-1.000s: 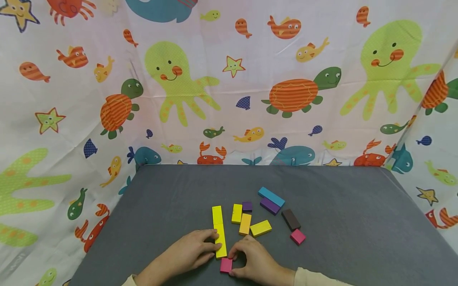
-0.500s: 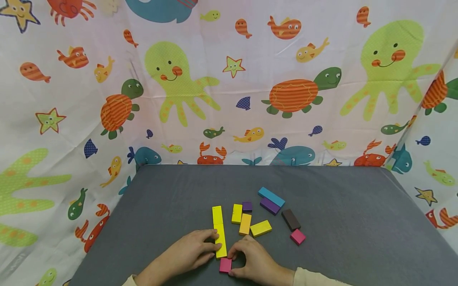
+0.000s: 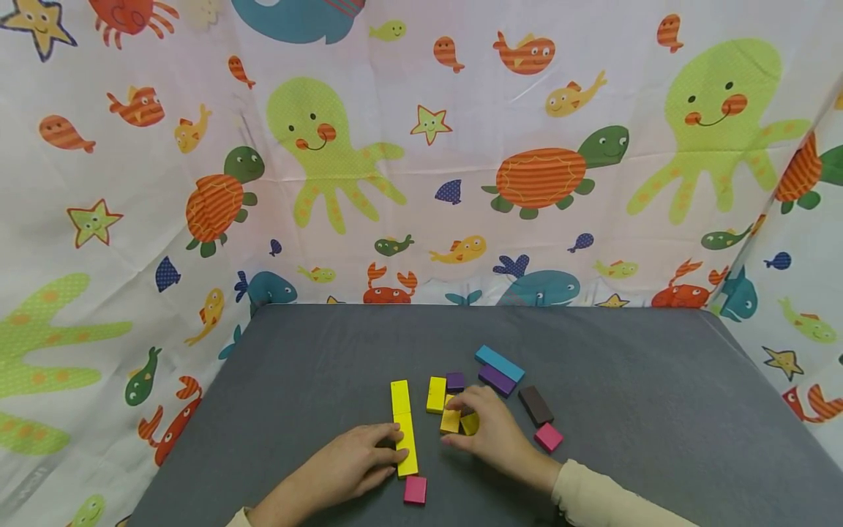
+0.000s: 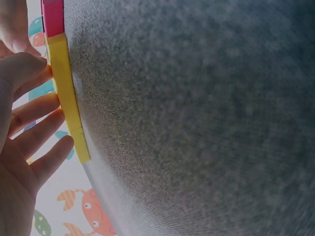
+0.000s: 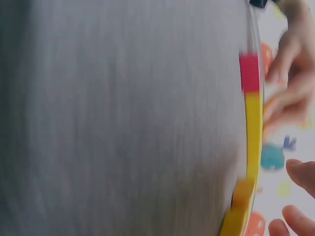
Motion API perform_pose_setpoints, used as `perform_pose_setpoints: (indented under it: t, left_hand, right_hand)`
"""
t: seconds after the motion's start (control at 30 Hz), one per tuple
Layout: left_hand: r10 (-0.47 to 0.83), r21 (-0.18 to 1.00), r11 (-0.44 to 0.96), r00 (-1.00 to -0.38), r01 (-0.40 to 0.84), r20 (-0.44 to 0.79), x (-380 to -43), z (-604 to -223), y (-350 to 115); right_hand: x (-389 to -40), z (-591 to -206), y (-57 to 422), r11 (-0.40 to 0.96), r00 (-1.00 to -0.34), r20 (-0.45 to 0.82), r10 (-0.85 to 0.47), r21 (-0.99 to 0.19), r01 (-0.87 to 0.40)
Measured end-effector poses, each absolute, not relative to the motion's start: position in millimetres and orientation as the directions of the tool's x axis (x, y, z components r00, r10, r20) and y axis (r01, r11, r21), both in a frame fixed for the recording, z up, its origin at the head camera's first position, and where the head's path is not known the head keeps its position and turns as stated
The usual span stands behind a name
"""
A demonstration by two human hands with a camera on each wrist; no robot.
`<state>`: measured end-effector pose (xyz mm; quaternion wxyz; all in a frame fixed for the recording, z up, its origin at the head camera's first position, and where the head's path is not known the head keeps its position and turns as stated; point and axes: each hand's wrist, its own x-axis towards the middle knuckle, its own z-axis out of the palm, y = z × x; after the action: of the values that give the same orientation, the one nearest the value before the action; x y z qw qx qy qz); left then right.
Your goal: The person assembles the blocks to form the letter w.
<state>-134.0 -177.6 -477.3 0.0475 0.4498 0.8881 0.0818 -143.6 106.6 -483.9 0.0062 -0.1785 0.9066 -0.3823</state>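
Observation:
My left hand (image 3: 349,457) rests on the table with its fingertips against the left side of a long yellow block (image 3: 406,446). A shorter yellow block (image 3: 399,397) continues that row at its far end, and a pink block (image 3: 415,490) sits at the near end. In the left wrist view the fingers (image 4: 42,110) are spread along the row. My right hand (image 3: 497,432) is over an orange block (image 3: 450,423), thumb and forefinger apart at its two ends. Partly hidden under that hand lies another yellow block (image 3: 470,424). The right wrist view is blurred.
Beyond the right hand are a yellow block (image 3: 436,394), a small purple block (image 3: 455,381), a longer purple block (image 3: 497,380) and a blue block (image 3: 500,363). A dark brown block (image 3: 536,405) and a second pink block (image 3: 549,438) lie to the right on the grey table (image 3: 658,410).
My right hand has let go of the near pink block and moved away and to the right, over the orange block. The pink block stays at the row's end. My left hand has not moved.

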Motion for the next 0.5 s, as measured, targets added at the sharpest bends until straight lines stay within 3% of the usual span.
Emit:
perform_pose_setpoints:
  t: [0.2, 0.5]
  left_hand:
    - [0.810, 0.187, 0.578, -0.586, 0.795, -0.011, -133.2, -476.6, -177.7]
    - [0.812, 0.192, 0.573, -0.584, 0.796, -0.003, -133.1, -477.0, -178.1]
  right_hand:
    - [-161.0, -484.5, 118.8, 0.701, -0.968, 0.116, -0.222, -0.671, -0.241]
    - [-170.8, -492.7, 121.4, 0.734, -0.960, 0.026, -0.280, -0.639, -0.232]
